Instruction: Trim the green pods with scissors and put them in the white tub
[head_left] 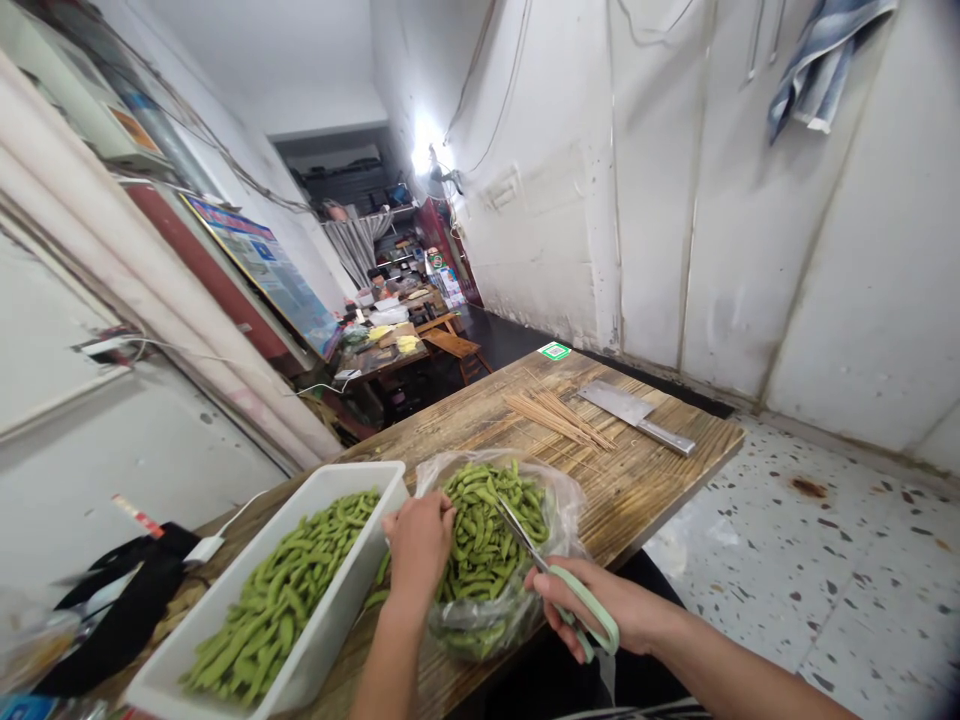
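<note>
Scissors (pixel 585 605) with pale green handles are in my right hand (pixel 600 605), their blades pointing up and left over the pods. Beneath the blades lies a clear plastic bag (pixel 566 495), its mouth spread wide, full of green edamame pods (pixel 480 545). My left hand (pixel 421 540) is closed at the bag's left side, between it and a white tub (pixel 390 480); its curled fingers hide whatever they hold. More edamame pods (pixel 281 600) fill much of the tub. A few loose pods show on the table beneath my left wrist.
On the wooden table (pixel 465 415) a bundle of thin wooden sticks (pixel 559 418) and a cleaver (pixel 637 415) lie beyond the bag. A green QR card (pixel 555 350) sits at the far corner. A white plug (pixel 206 548) and black cloth (pixel 120 610) are at the left.
</note>
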